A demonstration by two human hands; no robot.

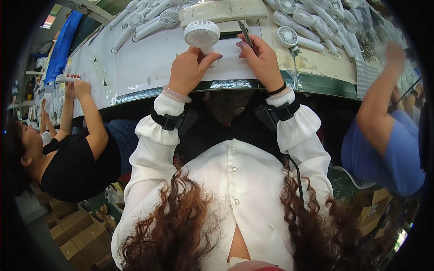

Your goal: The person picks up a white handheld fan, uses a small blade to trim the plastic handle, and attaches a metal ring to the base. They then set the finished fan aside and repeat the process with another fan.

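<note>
Near the middle of the table's front part, my left hand (187, 70) is closed round the handle of a white handheld fan (201, 34). The fan's round, slotted head points up toward me. Just to the right, my right hand (262, 63) pinches a slim dark metal tool (245, 33) between thumb and fingers, its tip pointing away from me. Whether it is tweezers or a blade I cannot make out. The tool and the fan are apart. Behind them on the white tabletop (153, 63) lies a dark flat strip (229, 35), partly hidden by the fan.
White fans lie in heaps at the far left (168, 19) and far right (287, 37). A pale padded block (224, 11) sits at the back. One co-worker (77, 158) handles a fan on my left; another (384, 131) sits on my right. Cardboard boxes (88, 239) stand on the floor.
</note>
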